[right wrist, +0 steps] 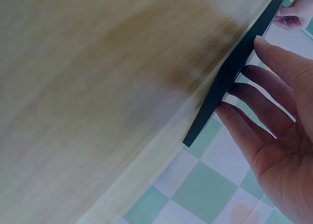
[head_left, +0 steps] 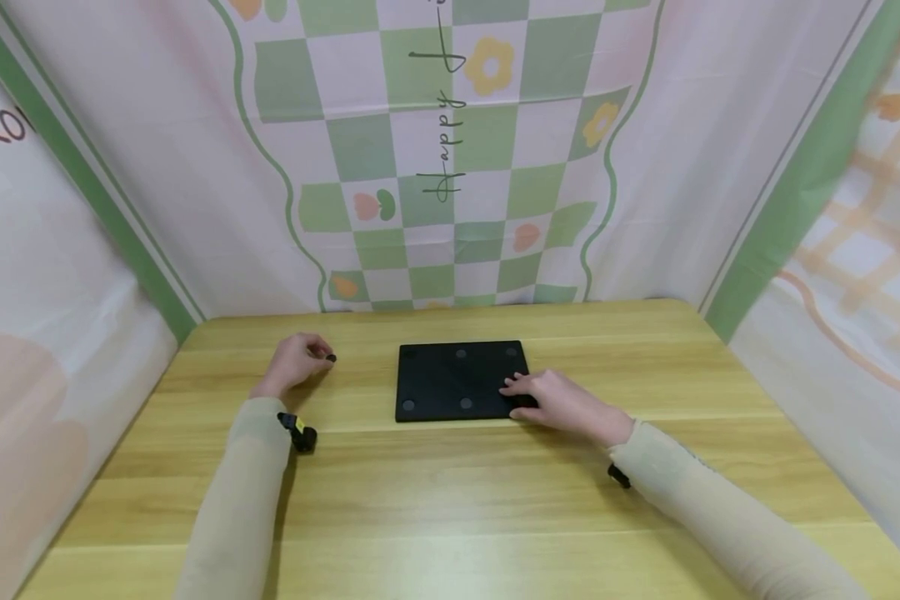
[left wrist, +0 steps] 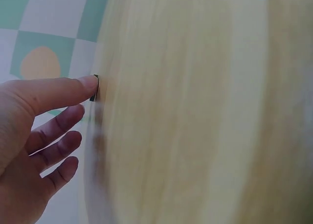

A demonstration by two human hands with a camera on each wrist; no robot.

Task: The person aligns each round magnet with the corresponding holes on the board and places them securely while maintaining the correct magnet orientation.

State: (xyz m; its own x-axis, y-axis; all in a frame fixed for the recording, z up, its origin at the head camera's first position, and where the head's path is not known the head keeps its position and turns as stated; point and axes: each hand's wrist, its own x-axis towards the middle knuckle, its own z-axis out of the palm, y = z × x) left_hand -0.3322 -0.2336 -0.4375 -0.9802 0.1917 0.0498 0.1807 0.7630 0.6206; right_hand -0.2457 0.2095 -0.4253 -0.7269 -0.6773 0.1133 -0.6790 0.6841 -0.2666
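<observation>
A black rectangular board lies flat on the wooden table, with several round grey spots near its edges. My right hand rests its fingertips on the right end of this board. In the right wrist view, the fingertips touch the upper face of the thin dark slab, and the fingers are spread and slightly bent. Left of the board, my left hand pinches a small black disc just over the table. The left wrist view shows the disc edge-on at the thumb tip; the other fingers are loosely bent.
The wooden table reaches to a hanging cloth with green and white checks at the back. Further printed cloths hang at the left and right sides. A small black wrist camera sits on the left sleeve.
</observation>
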